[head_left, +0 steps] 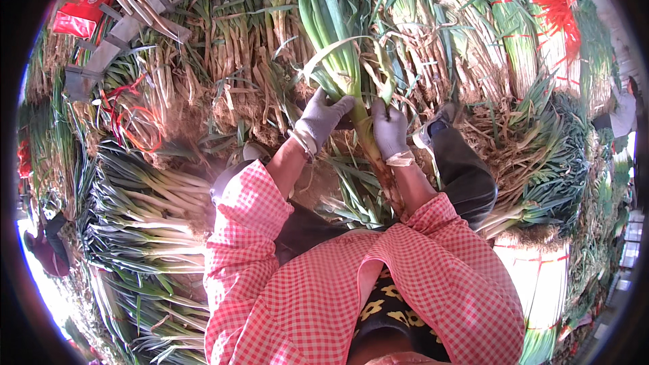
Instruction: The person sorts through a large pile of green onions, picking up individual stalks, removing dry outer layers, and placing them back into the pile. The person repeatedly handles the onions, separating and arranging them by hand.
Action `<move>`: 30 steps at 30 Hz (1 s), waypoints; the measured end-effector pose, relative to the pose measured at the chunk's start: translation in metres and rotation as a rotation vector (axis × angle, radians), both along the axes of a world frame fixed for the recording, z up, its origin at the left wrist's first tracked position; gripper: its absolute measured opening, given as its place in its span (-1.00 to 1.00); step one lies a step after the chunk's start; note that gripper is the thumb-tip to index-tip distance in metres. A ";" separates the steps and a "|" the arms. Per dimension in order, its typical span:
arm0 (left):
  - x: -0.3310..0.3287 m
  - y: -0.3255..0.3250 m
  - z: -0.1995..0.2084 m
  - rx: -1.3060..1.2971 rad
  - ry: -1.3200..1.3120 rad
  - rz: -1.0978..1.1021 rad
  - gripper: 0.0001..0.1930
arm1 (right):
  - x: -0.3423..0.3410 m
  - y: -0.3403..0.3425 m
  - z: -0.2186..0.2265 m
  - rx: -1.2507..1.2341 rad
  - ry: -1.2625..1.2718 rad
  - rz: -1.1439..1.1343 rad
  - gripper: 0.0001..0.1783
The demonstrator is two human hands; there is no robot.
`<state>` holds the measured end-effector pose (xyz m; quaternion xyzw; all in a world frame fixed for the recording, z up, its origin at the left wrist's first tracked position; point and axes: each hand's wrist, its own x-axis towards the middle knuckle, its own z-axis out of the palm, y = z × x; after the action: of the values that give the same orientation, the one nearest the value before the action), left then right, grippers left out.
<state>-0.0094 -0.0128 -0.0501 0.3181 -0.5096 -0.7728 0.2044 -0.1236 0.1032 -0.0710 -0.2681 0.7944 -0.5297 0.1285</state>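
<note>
Upright in front of me stands a large green onion [348,67], its thick green leaves pointing away and its brown, soil-stained lower stalk running down beside my right wrist. My left hand [322,120], in a grey glove, is closed around the stalk just below where the leaves fan out. Just to the right of the stalk, my gloved right hand [390,130] is closed on a yellowish-green outer leaf [386,84], which stands partly away from the stalk. A pale, dry strip of leaf [331,49] curls across the green leaves. My fingertips are partly hidden.
Rows of untrimmed green onions [236,61] line the far side. Cleaned stalks [155,209] are heaped at left, with trimmings [534,142] at right. A metal rack [111,44], a red bag [82,8], red ties [554,0] and a bound bundle [537,284] lie around. Other people work at both edges.
</note>
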 end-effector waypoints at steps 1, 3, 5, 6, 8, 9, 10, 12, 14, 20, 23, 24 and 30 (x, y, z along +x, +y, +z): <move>0.000 -0.001 -0.003 0.045 0.004 -0.001 -0.67 | -0.001 0.000 -0.009 -0.078 -0.023 -0.024 -0.52; -0.001 -0.003 -0.009 0.096 -0.017 0.004 -0.68 | -0.006 0.001 -0.025 -0.045 -0.203 -0.118 -0.51; -0.003 -0.006 -0.012 0.105 -0.073 0.007 -0.70 | -0.015 0.001 -0.033 -0.158 -0.363 -0.181 -0.49; -0.004 -0.005 -0.013 0.072 -0.097 0.009 -0.68 | -0.019 0.003 -0.034 -0.145 -0.444 -0.224 -0.50; -0.007 0.001 -0.014 -0.002 -0.162 0.050 -0.64 | -0.023 0.008 -0.032 -0.246 -0.579 -0.321 -0.52; -0.008 0.005 -0.015 -0.036 -0.161 -0.023 -0.61 | -0.025 0.010 -0.029 -0.282 -0.669 -0.370 -0.54; -0.008 0.014 -0.016 -0.080 -0.169 -0.059 -0.58 | -0.022 0.016 -0.025 -0.340 -0.704 -0.297 -0.61; -0.008 0.025 -0.019 -0.175 -0.362 -0.214 -0.49 | -0.017 0.023 -0.020 -0.346 -0.705 0.104 -0.69; -0.005 0.031 -0.025 -0.065 -0.260 -0.210 -0.49 | -0.011 0.029 -0.022 -0.256 -0.818 0.590 -0.59; 0.010 0.025 -0.040 -0.016 -0.325 -0.584 -0.37 | -0.023 0.026 -0.097 -0.139 -1.077 0.447 -0.56; 0.017 0.040 -0.045 -0.408 -0.167 -1.069 -0.28 | -0.044 0.005 -0.145 -0.253 -1.430 -0.104 -0.46; 0.018 0.046 -0.046 -0.373 -0.175 -1.172 -0.28 | -0.049 -0.005 -0.156 -0.170 -1.301 -0.026 -0.44; 0.013 0.047 -0.035 -0.611 -0.447 -1.121 -0.47 | -0.052 -0.104 -0.180 0.866 -0.410 0.418 0.00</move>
<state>0.0039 0.0344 -0.0855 0.0856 -0.8234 -0.4987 -0.2571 -0.1751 -0.0008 -0.2506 -0.2339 0.8288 -0.1571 0.4834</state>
